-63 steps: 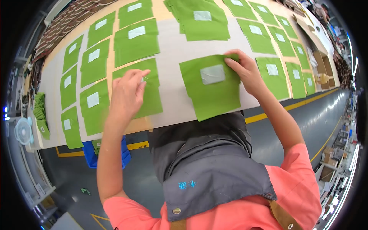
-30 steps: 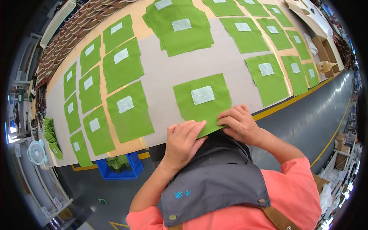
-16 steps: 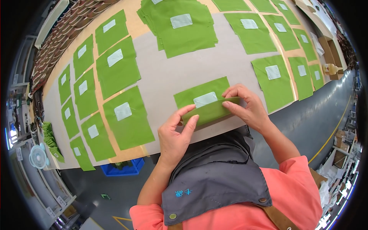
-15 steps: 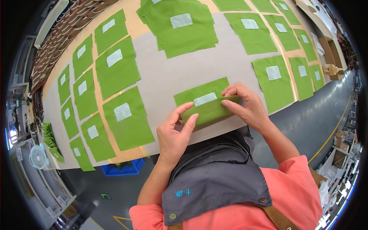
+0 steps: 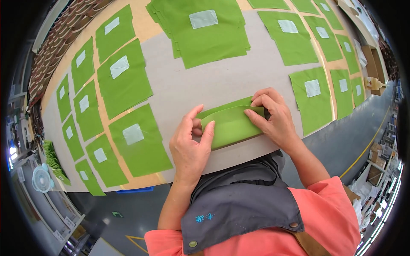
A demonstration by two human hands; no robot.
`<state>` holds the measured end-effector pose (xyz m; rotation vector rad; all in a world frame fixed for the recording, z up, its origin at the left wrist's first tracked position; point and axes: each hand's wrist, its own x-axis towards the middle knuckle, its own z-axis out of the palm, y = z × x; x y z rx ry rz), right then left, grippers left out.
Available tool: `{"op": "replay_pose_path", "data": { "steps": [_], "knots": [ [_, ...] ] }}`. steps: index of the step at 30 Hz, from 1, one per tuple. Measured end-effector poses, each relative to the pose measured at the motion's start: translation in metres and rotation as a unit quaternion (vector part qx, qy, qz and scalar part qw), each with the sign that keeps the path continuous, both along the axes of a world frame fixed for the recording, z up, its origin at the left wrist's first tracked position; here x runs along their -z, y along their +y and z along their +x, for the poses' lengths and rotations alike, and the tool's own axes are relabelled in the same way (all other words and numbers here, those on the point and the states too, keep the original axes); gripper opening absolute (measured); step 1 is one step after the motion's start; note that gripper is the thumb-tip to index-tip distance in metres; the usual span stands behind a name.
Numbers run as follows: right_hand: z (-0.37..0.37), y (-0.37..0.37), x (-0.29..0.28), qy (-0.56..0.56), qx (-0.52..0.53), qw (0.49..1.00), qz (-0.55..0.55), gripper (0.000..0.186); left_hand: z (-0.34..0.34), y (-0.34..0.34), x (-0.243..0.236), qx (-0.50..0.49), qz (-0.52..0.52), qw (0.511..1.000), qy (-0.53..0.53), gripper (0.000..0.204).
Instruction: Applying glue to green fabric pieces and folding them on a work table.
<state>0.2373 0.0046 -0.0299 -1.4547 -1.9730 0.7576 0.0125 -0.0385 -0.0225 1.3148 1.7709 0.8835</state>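
Note:
My left hand (image 5: pixel 190 145) grips the left end of a folded green fabric piece (image 5: pixel 230 128) at the table's near edge, its thumb pressed on the front. My right hand (image 5: pixel 277 117) pinches the right end, thumb on the flap and fingers over the top. The lower part is folded up over the piece, with only a narrow strip behind showing and no pale patch visible on it. Above lies a loose stack of green pieces (image 5: pixel 213 42) with a pale rectangle (image 5: pixel 203 18) on the top one. Single pieces with similar patches (image 5: pixel 141 153) (image 5: pixel 307 106) lie either side.
The work table (image 5: pixel 179 85) bears several rows of green pieces. Small green bundles (image 5: pixel 53 158) and a pale blue fan (image 5: pixel 41 179) are at the left end. A cardboard box (image 5: pixel 373 64) and plastic bottle (image 5: pixel 373 84) sit at the right, brown striped material (image 5: pixel 55 51) along the far edge.
About two seconds ago the piece was held up flat; then its lower part was lifted and folded upward. Since half a second ago the fold has covered the pale patch.

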Motion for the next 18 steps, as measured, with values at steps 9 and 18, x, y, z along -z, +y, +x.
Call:
{"op": "replay_pose_path", "data": {
  "steps": [9,18],
  "knots": [
    [-0.0039,0.0013,0.001,-0.018,0.012,1.0,0.017,0.021,0.0007,0.0016,0.0016,0.01,-0.006,0.999,0.033,0.046],
    [-0.0047,0.0005,0.0034,-0.022,0.016,1.0,0.014,0.02,0.0022,0.0018,0.003,0.011,-0.001,0.998,0.056,0.047]
  ]
}}
